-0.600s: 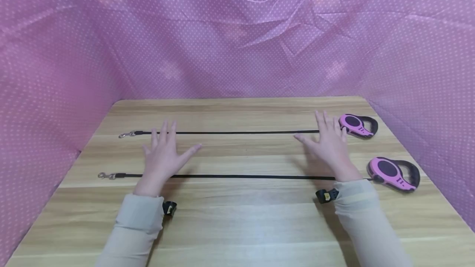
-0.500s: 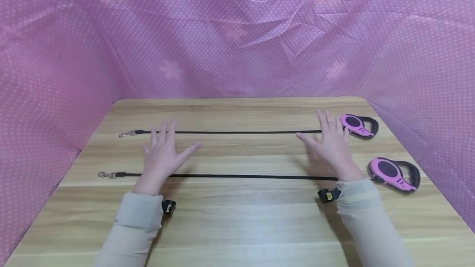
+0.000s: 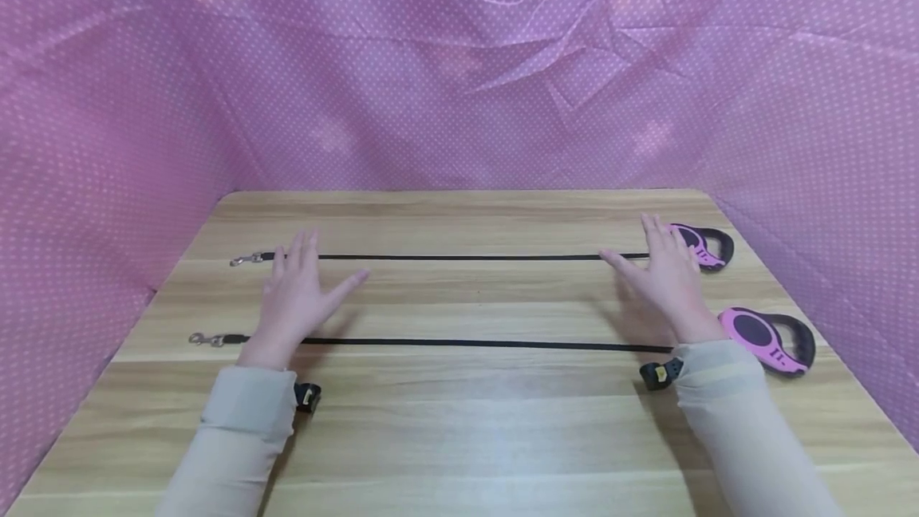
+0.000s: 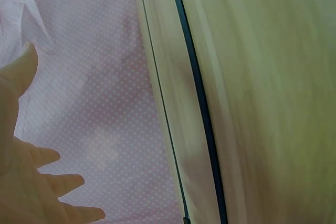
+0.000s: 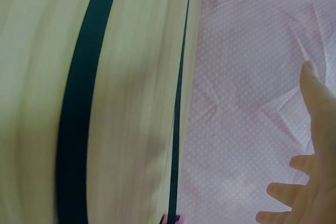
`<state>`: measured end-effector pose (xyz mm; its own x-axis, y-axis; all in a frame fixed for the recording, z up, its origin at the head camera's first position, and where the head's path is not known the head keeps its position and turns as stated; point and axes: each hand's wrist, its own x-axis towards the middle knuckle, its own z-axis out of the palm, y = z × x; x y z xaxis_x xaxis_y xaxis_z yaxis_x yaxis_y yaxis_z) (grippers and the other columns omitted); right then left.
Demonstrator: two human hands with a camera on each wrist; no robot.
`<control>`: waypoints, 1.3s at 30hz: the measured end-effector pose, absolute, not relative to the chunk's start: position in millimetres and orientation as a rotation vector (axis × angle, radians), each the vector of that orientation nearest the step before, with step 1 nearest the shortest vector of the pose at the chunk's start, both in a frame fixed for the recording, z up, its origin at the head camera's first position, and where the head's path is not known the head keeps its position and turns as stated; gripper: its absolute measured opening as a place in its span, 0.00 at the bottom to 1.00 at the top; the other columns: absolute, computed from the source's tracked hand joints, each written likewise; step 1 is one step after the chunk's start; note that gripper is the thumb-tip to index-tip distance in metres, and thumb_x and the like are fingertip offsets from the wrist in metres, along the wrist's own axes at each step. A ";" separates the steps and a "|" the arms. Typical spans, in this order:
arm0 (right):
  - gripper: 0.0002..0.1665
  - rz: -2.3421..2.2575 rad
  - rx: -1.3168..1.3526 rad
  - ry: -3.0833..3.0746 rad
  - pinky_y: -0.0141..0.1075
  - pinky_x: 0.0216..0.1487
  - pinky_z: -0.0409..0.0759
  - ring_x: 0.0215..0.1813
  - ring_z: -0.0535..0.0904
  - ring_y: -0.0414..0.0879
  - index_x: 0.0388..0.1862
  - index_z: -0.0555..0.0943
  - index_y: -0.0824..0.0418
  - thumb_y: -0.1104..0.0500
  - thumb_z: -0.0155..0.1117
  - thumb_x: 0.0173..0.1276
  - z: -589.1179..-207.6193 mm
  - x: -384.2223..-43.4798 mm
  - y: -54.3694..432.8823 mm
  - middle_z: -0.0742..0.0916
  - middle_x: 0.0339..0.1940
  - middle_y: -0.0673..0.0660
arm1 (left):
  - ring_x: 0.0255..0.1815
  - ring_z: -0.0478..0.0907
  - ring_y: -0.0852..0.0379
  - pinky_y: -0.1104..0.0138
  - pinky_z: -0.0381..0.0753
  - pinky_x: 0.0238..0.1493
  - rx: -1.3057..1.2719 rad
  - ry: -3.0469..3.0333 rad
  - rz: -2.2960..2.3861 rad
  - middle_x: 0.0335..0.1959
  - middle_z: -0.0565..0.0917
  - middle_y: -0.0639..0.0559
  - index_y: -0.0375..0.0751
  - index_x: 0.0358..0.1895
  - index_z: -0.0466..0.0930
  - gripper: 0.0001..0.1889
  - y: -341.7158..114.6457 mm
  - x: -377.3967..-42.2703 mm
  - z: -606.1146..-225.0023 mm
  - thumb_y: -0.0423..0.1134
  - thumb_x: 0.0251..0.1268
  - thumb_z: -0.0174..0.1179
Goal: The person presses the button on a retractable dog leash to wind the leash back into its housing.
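Two retractable dog leashes lie stretched across the table, one behind the other. The far leash has a pink and black handle [image 3: 707, 247] at right and a metal snap hook [image 3: 246, 259] at left. Nearer the front, the other leash's handle [image 3: 768, 341] and hook [image 3: 207, 339] lie the same way round. My left hand [image 3: 294, 297] hovers over the left part of the black straps, fingers straight and thumb spread, holding nothing. Over the right part hovers my right hand [image 3: 668, 282], also empty with fingers extended; it overlaps the far handle's edge in the head view.
The wooden table [image 3: 459, 437] has a pink dotted cloth [image 3: 459, 118] hanging behind it and on both sides. A black wrist camera [image 3: 307, 397] sits at my left cuff, and another black camera [image 3: 660, 374] at the right one.
My hands have moved apart: the left one has shifted left, the right one right, toward the handles. Both leashes stay where they were.
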<state>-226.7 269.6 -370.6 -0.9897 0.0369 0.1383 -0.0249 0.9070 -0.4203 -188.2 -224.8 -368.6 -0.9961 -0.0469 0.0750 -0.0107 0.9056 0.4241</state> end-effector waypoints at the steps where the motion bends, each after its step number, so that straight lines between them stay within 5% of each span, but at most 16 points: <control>1: 0.63 0.651 -0.018 -2.925 0.69 0.75 0.36 0.80 0.39 0.70 0.82 0.41 0.58 0.21 0.48 0.64 -371.4 -227.9 272.4 0.48 0.82 0.66 | 0.77 0.31 0.23 0.23 0.38 0.65 0.049 -2.985 -0.662 0.81 0.34 0.37 0.44 0.80 0.29 0.60 -226.5 -189.2 -368.7 0.79 0.59 0.46; 15: 0.63 0.676 -0.041 -2.901 0.66 0.77 0.35 0.79 0.43 0.73 0.80 0.44 0.68 0.24 0.50 0.67 -373.6 -241.1 313.0 0.53 0.80 0.72 | 0.78 0.36 0.25 0.28 0.39 0.70 0.072 -2.952 -0.716 0.81 0.39 0.34 0.40 0.80 0.33 0.58 -239.7 -202.0 -367.8 0.77 0.62 0.45; 22: 0.65 0.647 -0.052 -2.931 0.71 0.72 0.43 0.76 0.48 0.75 0.81 0.42 0.65 0.24 0.53 0.64 -373.4 -244.7 331.1 0.54 0.78 0.75 | 0.77 0.44 0.26 0.28 0.47 0.69 0.110 -2.885 -0.736 0.80 0.45 0.33 0.40 0.80 0.36 0.56 -244.8 -208.9 -364.4 0.76 0.63 0.45; 39: 0.70 0.625 -0.019 -3.058 0.72 0.68 0.53 0.72 0.52 0.79 0.79 0.39 0.71 0.22 0.51 0.63 -367.1 -251.1 363.6 0.57 0.74 0.81 | 0.78 0.43 0.27 0.31 0.44 0.72 0.164 -2.935 -0.740 0.80 0.43 0.31 0.38 0.80 0.35 0.57 -276.1 -224.0 -373.0 0.76 0.62 0.46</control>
<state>-251.1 363.6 -367.1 -0.9997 0.0161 0.0178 0.0079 0.9197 -0.3927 -224.0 -276.1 -373.0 -0.9881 -0.1314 0.0801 -0.0777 0.8753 0.4774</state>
